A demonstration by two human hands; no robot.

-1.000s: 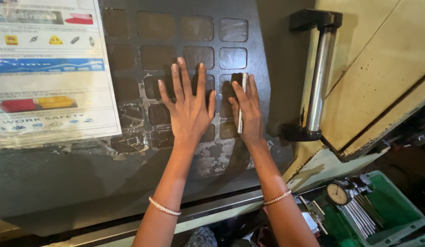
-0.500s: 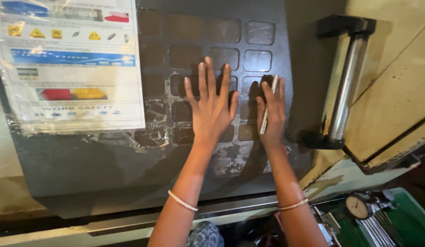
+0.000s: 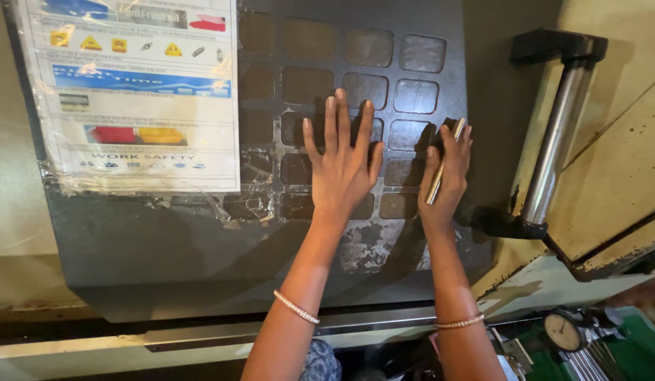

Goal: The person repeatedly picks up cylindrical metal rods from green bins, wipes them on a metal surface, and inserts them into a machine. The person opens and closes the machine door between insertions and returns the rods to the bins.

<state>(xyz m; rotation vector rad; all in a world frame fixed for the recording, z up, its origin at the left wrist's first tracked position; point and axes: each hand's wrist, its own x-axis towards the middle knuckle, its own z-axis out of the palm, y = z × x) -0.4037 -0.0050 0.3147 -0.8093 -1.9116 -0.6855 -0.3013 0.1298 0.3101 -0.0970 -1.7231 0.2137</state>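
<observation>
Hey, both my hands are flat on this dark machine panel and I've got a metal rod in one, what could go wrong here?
1. The rod is only pinched between the right hand and the panel; it could slip and drop toward the gauge below.
2. The left hand presses on the panel's square windows, which look worn; they might scratch or give.
3. The right hand sits close to the handle; a slip could knock it.
</observation>
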